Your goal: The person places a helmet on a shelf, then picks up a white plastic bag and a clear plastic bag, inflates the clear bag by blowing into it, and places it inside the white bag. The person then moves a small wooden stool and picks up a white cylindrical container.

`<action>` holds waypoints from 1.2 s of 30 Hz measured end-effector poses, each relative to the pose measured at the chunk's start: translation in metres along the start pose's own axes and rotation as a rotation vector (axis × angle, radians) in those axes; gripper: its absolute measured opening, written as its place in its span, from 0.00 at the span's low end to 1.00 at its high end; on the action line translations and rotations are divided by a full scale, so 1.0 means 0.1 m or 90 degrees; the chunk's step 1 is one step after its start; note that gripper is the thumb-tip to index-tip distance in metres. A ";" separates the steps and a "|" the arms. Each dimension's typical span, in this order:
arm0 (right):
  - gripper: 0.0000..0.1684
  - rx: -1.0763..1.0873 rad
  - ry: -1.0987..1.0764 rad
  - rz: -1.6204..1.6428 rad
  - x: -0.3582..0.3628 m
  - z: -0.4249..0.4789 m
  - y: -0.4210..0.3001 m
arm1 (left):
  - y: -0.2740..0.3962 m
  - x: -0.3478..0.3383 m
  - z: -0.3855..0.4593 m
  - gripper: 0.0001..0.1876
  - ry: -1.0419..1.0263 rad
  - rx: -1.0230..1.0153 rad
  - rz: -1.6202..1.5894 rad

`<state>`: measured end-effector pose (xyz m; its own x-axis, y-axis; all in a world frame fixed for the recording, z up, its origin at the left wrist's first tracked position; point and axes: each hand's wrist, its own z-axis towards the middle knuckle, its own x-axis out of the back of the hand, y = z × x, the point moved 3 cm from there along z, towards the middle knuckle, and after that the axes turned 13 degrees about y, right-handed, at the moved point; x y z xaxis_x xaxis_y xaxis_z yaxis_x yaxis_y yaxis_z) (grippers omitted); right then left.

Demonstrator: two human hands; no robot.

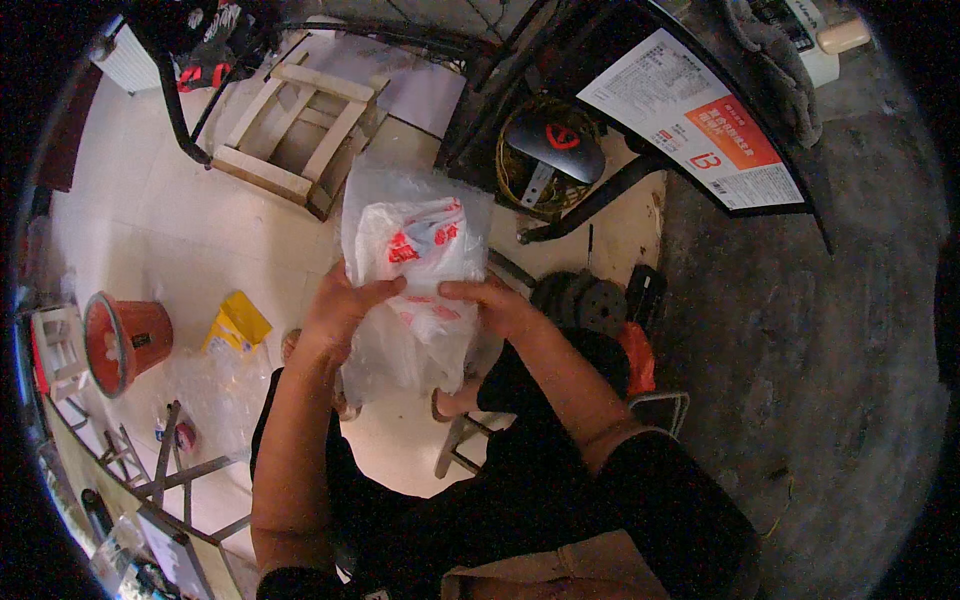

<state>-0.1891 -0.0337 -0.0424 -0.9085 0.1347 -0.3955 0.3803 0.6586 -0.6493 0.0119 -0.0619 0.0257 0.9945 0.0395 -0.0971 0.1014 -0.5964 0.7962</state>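
Both of my hands hold a translucent plastic bag (412, 262) with red print, in front of my knees. My left hand (337, 304) grips its left edge, with the thumb lying across the front. On the right edge, my right hand (499, 300) pinches the plastic between thumb and fingers. White, crumpled plastic with red marks shows inside or on top of the clear plastic; which of the two cannot be told. The bag's lower end hangs loose between my forearms.
A wooden stool (292, 135) lies beyond the bag, left of a round basket (551, 191) holding a dark cap-like object. An orange bucket (131, 341) lies tipped at left, near a yellow packet (240, 322). Black weight plates (592, 304) sit by my right knee. A printed board (697, 127) stands upper right.
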 end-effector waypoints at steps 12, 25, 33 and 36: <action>0.31 0.054 0.129 -0.011 0.04 -0.19 -0.07 | -0.25 0.05 -0.01 0.22 -0.084 0.076 -0.126; 0.17 0.088 0.158 -0.354 0.73 0.24 0.39 | 0.02 0.75 0.00 0.15 -0.036 -0.314 0.137; 0.36 0.365 0.126 -1.020 0.80 1.14 1.23 | 0.04 1.86 -0.08 0.21 0.537 -0.469 0.341; 0.46 0.396 0.237 -1.106 0.61 1.42 1.59 | 0.02 1.97 -0.14 0.21 0.563 -0.425 0.329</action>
<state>-0.1591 -0.0254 -0.2619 -0.2537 -0.1104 0.9610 -0.9598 -0.0951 -0.2643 0.2083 -0.0447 0.0167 0.5708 0.6062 0.5538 -0.5760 -0.1851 0.7963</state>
